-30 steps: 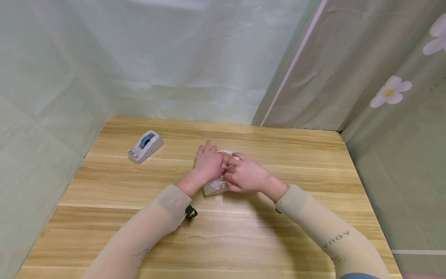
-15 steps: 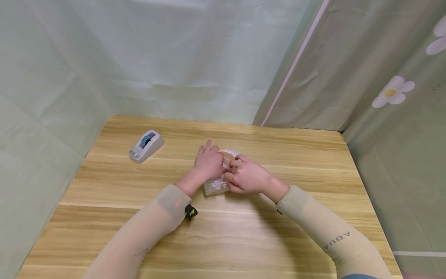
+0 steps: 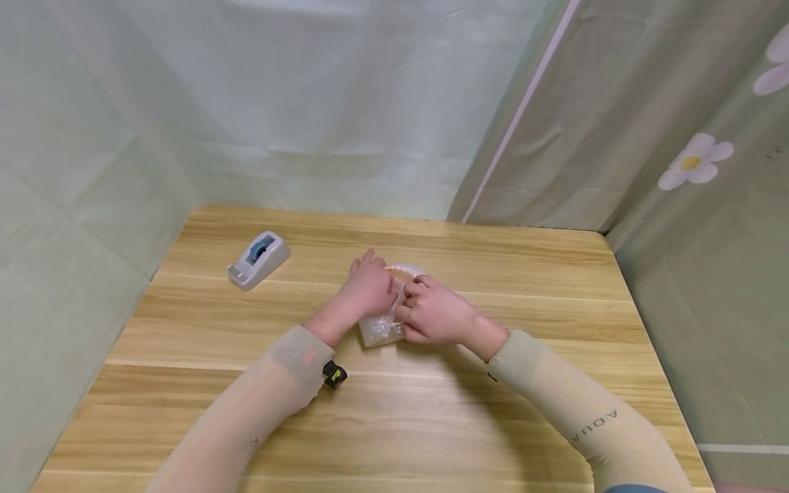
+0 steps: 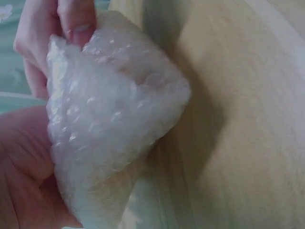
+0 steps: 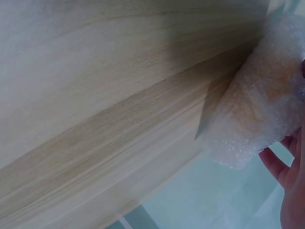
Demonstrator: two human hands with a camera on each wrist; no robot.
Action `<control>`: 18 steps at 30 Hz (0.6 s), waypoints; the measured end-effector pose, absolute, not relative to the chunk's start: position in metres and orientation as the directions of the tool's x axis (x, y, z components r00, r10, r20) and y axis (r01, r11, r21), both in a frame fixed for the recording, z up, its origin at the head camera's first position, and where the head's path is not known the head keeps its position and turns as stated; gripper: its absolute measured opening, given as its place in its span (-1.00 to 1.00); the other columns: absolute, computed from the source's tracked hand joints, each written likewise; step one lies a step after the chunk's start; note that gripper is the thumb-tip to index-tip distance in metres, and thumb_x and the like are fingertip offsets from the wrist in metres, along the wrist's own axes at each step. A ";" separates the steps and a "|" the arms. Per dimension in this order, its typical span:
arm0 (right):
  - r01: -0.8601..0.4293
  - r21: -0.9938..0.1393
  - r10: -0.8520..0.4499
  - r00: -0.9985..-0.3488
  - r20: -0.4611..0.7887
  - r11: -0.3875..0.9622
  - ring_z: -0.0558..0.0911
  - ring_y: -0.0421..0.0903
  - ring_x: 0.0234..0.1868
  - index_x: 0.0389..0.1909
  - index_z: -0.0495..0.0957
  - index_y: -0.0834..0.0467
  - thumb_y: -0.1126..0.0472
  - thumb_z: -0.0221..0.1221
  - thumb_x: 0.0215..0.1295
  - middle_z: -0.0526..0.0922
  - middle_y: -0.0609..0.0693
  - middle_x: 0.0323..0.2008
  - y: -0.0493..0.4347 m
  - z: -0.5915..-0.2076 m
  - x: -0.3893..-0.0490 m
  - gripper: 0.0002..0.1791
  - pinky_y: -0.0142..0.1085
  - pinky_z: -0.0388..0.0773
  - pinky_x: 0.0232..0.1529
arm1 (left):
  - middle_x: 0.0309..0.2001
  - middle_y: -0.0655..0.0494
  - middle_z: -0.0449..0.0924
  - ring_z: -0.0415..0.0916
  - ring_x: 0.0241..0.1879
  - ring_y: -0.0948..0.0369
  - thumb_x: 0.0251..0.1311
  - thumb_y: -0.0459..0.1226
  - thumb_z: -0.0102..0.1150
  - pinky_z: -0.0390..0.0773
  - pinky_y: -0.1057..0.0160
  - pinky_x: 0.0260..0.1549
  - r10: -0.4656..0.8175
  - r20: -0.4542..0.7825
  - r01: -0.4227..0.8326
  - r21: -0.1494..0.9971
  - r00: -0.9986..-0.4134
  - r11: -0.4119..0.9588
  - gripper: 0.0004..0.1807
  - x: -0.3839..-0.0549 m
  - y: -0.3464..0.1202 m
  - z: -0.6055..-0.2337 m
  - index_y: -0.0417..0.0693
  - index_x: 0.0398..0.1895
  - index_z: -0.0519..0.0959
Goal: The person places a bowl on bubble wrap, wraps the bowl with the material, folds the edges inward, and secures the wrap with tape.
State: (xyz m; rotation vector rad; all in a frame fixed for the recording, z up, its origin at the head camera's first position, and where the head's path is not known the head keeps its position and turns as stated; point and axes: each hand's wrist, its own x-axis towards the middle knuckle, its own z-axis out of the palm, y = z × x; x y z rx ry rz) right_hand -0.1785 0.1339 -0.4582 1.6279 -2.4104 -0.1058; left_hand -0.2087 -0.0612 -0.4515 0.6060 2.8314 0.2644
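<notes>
A bubble-wrapped package [image 3: 381, 331] lies on the wooden table in the head view, with something tan or orange showing through the clear film. My left hand [image 3: 368, 291] rests on its left side, fingers fairly straight and pointing away. From the right, my right hand [image 3: 439, 313] pinches the wrap with curled fingers. In the left wrist view, the bubble wrap [image 4: 100, 114] stands folded into a peak, and a thumb [image 4: 78, 24] presses its upper edge. At the right edge of the right wrist view, fingers touch the package [image 5: 257, 109]. The wrapped item's kind cannot be made out.
A white tape dispenser [image 3: 259, 260] with a blue hub stands at the table's back left. Pale curtains [image 3: 345, 116] hang along the table's far edge and both sides. The wooden tabletop [image 3: 394, 424] spreads around the package.
My left thumb has drawn back from the right fingers, and the left wrist has shifted slightly toward me. The right hand stays almost in place at the wrap. The tape dispenser has not moved.
</notes>
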 end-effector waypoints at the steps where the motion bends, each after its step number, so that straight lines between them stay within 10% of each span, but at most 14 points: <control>1: -0.907 0.183 -0.922 -0.357 0.149 0.380 0.63 0.00 -0.07 -0.27 0.62 0.02 -0.04 0.13 0.46 0.78 -0.08 -0.30 0.134 -0.458 -0.178 -0.77 0.02 0.51 0.24 | 0.42 -0.32 0.45 -0.02 0.62 -0.33 0.46 -0.11 0.24 -0.01 -0.41 0.54 0.425 -0.181 0.390 0.202 -0.887 0.899 -0.64 -0.209 -0.060 -0.451 0.02 -0.56 0.63; 10: -0.911 0.154 -0.918 -0.357 0.174 0.383 0.60 0.00 -0.10 -0.30 0.61 -0.01 -0.04 0.13 0.46 0.73 -0.10 -0.39 0.134 -0.459 -0.181 -0.77 0.05 0.51 0.23 | 0.28 -0.23 0.61 0.16 0.58 -0.24 0.35 0.12 0.41 0.08 -0.35 0.54 0.467 -0.057 0.470 -0.099 -0.883 0.877 -0.53 -0.208 -0.055 -0.450 -0.11 -0.07 0.80; 18: -0.914 0.135 -0.917 -0.360 0.172 0.384 0.61 0.00 -0.08 -0.31 0.62 -0.01 -0.03 0.17 0.44 0.76 -0.09 -0.34 0.135 -0.459 -0.180 -0.79 0.04 0.49 0.25 | 0.04 -0.14 0.68 0.55 0.17 -0.11 0.24 -0.02 0.55 0.48 -0.22 0.29 0.418 -0.055 0.417 0.040 -0.907 0.908 -0.55 -0.212 -0.058 -0.447 -0.16 0.00 0.73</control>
